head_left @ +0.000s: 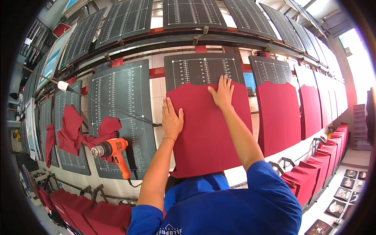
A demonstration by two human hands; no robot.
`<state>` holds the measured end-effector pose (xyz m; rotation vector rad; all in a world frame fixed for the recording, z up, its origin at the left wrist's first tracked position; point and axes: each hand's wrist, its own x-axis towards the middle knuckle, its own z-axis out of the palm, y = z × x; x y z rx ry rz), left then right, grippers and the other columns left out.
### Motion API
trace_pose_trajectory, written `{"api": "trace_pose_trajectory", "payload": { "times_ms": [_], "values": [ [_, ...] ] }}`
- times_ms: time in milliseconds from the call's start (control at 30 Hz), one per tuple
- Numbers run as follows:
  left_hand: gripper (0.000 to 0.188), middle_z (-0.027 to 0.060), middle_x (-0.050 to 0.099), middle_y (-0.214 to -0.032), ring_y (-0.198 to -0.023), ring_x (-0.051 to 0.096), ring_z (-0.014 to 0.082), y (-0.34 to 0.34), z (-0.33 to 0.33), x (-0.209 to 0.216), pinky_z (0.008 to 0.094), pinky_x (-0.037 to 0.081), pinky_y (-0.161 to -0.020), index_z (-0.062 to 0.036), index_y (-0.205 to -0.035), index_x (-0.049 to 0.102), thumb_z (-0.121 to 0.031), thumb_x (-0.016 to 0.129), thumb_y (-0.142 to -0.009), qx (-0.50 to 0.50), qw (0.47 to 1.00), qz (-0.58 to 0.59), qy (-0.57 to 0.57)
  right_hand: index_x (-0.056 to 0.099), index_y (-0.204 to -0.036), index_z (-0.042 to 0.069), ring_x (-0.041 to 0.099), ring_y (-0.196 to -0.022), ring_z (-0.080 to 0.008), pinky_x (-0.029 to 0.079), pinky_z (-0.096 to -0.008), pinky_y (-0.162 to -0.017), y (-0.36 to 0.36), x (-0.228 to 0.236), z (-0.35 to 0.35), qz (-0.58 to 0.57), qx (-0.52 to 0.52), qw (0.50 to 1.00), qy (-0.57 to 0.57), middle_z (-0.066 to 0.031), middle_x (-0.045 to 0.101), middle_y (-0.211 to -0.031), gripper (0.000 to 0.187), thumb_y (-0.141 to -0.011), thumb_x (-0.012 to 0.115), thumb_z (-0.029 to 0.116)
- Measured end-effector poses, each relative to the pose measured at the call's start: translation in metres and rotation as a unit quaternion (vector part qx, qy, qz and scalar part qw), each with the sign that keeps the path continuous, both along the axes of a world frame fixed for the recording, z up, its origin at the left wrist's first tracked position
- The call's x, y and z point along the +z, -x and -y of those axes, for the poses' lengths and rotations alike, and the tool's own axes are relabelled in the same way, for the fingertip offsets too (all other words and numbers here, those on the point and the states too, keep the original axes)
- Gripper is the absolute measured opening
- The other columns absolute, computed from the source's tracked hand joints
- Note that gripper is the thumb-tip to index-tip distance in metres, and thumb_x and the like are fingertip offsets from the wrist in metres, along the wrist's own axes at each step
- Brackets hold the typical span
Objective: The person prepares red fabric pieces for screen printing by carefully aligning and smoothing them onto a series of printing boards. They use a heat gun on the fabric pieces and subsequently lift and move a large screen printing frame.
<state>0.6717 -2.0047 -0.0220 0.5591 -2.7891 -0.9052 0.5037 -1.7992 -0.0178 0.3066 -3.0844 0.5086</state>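
A maroon fabric panel (207,137) lies spread over the dark platen (196,68) in front of me, whose ruled upper part stays bare. My left hand (172,120) rests flat along the panel's left edge, fingers stretched out. Near the panel's curved top edge, my right hand (222,94) lies with its fingers spread, the fingertips reaching past the cloth onto the platen. Neither hand holds anything. To the left, an orange heat gun (117,152) sits on the neighbouring ruled platen (117,90), beside crumpled maroon cloth (109,127).
More maroon panels (279,117) cover platens to the right. Another crumpled maroon piece (69,131) lies further left. A black cable (111,107) crosses the left platen. Rails (168,41) and a second platen row (194,15) stand beyond. Maroon pieces (107,215) hang behind at lower left.
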Motion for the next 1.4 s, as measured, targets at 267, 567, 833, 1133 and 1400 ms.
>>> {"api": "trace_pose_trajectory", "payload": {
  "times_ms": [267,567,833,1133,1400],
  "values": [
    [0.076,0.0286,0.026,-0.161,-0.144,0.036,0.0445,-0.007,0.01,-0.008,0.0479,0.036,-0.117,0.0044,-0.157,0.022,-0.032,0.056,-0.099,0.004,1.0,-0.027,-0.01,0.023,-0.159,-0.002,0.015,-0.153,-0.046,0.012,-0.0595,-0.123,-0.193,0.008,-0.063,0.046,0.054,0.997,0.007,-0.0257,0.02,-0.165,0.088,-0.096,0.062,0.047],
    [0.074,0.0283,0.024,-0.162,-0.147,0.032,0.0427,-0.006,0.005,-0.005,0.0457,0.032,-0.12,0.0057,-0.156,0.024,-0.031,0.055,-0.1,-0.002,1.0,-0.001,0.019,0.022,-0.16,0.002,0.012,-0.153,-0.0473,0.01,-0.0602,-0.123,-0.227,0.018,-0.074,0.064,-0.004,0.998,-0.005,-0.0262,0.017,-0.166,0.088,-0.096,0.062,0.047],
    [0.025,0.0177,0.07,-0.116,-0.104,0.067,0.035,-0.225,0.045,0.097,0.0421,0.051,-0.094,0.0032,-0.114,0.068,-0.014,0.061,-0.097,-0.08,0.973,-0.109,-0.187,0.016,-0.16,-0.001,0.008,-0.153,-0.0497,0.012,-0.0602,-0.123,-0.381,0.03,-0.129,0.135,0.058,0.989,-0.01,-0.0293,0.012,-0.166,0.1,-0.089,0.074,0.037],
    [0.038,0.0243,0.06,-0.097,-0.093,0.055,0.0413,-0.335,0.14,0.031,0.0491,0.044,-0.082,0.0067,-0.104,0.057,-0.026,0.071,-0.092,0.221,0.968,-0.022,-0.113,0.044,-0.147,-0.002,0.052,-0.135,-0.0354,0.044,-0.0455,-0.11,-0.334,0.058,0.055,0.404,0.216,0.838,0.296,-0.019,0.059,-0.141,0.067,-0.094,0.071,0.029],
    [0.036,0.0245,0.063,-0.094,-0.09,0.059,0.0397,-0.321,0.055,0.075,0.0464,0.048,-0.082,0.007,-0.108,0.063,-0.024,0.07,-0.093,-0.043,0.989,-0.098,-0.097,0.043,-0.133,0.0,0.061,-0.092,-0.0184,0.052,-0.0347,-0.081,-0.352,0.06,0.19,0.458,0.132,0.765,0.433,-0.0102,0.06,-0.103,0.052,-0.089,0.068,0.012]
  ]
}}
